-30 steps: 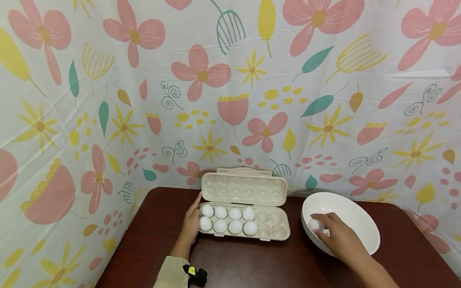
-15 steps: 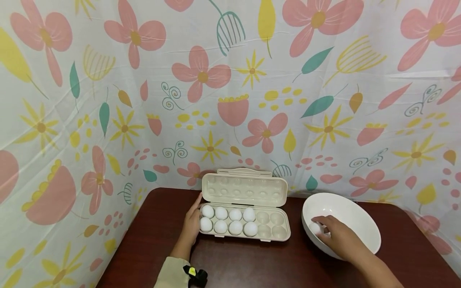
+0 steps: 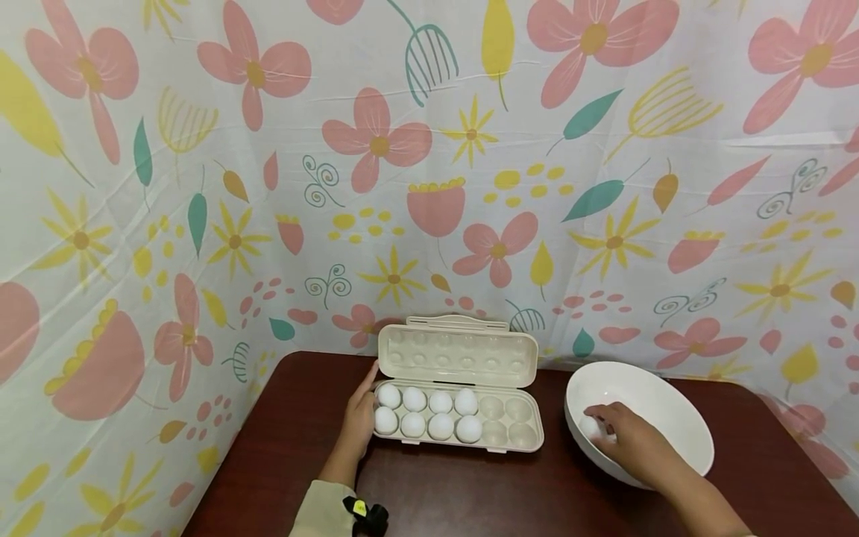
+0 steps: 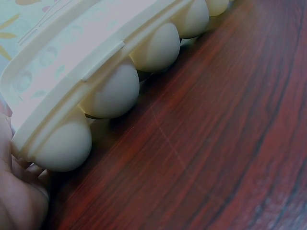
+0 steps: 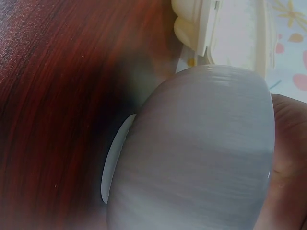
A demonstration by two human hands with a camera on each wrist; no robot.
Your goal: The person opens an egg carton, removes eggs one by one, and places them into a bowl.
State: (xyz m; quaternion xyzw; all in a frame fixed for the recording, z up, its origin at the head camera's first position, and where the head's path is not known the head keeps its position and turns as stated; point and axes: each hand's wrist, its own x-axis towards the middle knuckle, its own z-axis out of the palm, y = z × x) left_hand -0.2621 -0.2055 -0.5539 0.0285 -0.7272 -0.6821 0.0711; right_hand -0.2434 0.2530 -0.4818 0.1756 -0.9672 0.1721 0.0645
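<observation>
A cream egg carton lies with its lid raised on the dark wooden table. White eggs fill its left and middle cups; the cups at its right end hold none. Along the carton's left end rests my left hand, one finger stretched up toward the hinge. My right hand reaches inside a white bowl, fingers and thumb about a white egg near the bowl's left wall. In the right wrist view the bowl's outer wall hides that egg and the fingertips.
The reddish-brown table extends in front of the carton and bowl. Behind it hangs a flower-print cloth, close to the raised lid. A gap of table separates the carton from the bowl. A black strap device sits at the left wrist.
The right fingers have drawn in a little around the egg in the bowl. My left hand and the carton stay in place; the head view has shifted slightly.
</observation>
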